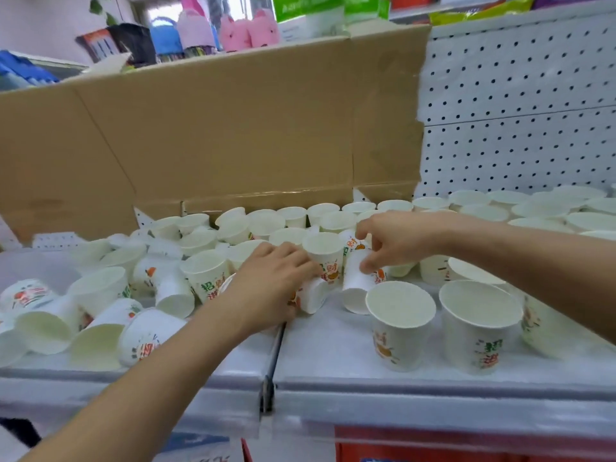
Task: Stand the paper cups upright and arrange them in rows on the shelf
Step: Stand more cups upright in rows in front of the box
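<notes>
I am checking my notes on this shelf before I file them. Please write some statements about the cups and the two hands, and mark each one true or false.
1. The left hand grips a lying cup near the middle of the shelf. True.
2. The right hand holds nothing. False: it pinches a tilted cup.
3. The cups on the left all stand upright. False: many lie on their sides.
4. A cardboard sheet stands behind the cups. True.
5. The two front-right cups stand upright, mouths up. True.
</notes>
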Demonstrator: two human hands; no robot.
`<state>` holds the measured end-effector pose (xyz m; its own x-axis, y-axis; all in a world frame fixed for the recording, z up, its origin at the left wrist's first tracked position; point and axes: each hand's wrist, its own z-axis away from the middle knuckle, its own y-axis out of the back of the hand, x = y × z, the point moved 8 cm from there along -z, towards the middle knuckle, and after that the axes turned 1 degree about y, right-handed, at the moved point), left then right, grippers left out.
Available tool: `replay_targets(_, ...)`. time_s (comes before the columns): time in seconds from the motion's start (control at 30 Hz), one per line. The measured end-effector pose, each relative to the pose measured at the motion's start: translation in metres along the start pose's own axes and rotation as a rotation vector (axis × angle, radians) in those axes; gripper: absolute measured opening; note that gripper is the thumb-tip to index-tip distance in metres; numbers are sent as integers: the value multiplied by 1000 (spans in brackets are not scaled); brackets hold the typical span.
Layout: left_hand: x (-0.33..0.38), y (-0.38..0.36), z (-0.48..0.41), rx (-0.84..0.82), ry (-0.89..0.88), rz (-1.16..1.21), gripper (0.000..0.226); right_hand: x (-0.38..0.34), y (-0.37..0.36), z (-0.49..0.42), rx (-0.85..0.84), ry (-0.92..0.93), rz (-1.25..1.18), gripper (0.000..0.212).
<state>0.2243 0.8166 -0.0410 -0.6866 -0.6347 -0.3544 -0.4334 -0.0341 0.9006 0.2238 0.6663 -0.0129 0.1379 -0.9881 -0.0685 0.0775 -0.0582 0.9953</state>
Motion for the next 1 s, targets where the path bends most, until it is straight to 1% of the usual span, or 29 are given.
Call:
replay_targets(0.07,1,-4,-4,29,-67,-55,64,-2,2,-3,18,-29,-29,61)
replay_targets(0.13,1,-6,-6,63,-116,-84,63,-4,1,-6,11,-56,-49,60)
replay_targets(0.2,-3,-5,-6,94,-120,-85,62,-6,-1,-8,-8,-75,-95,56)
replay_targets(0.27,-10,3,-3,148,-95,-16,61,-6,1,-8,6,-77,-155,50)
replay_targets(0.3,-14,8,1,181,-69,67,58,-7,4,-6,30,-71,-184,46)
replay_targets(0.37,-25,20,9,236,23,336,52,-7,13,-1,82,-51,-216,35)
replay_targets(0.47,-38,23,17,269,154,764,47,-5,23,13,151,-43,-140,24)
replay_targets(0.57,-40,5,18,175,279,1052,50,-4,23,24,108,-43,-56,15)
replay_targets(0.63,-33,-6,17,106,333,1132,51,-7,19,29,37,-38,-52,4)
replay_targets(0.67,-29,-7,16,87,338,1124,51,-7,18,30,10,-34,-56,4)
replay_targets(0.73,-19,-3,12,49,286,1029,52,-7,22,28,1,-31,-46,21)
replay_targets(0.77,-12,1,9,23,231,934,53,-7,25,26,15,-28,-45,26)
replay_targets(0.8,-5,7,7,1,168,818,54,-5,29,23,30,-21,-49,26)
replay_targets(0.87,3,13,2,-30,71,554,60,0,40,16,80,-3,-56,19)
replay_targets(0.93,5,15,-4,-36,25,296,70,9,49,10,125,-4,-42,12)
replay_targets(1.0,9,15,-10,-49,4,159,75,22,52,4,135,-26,-6,15)
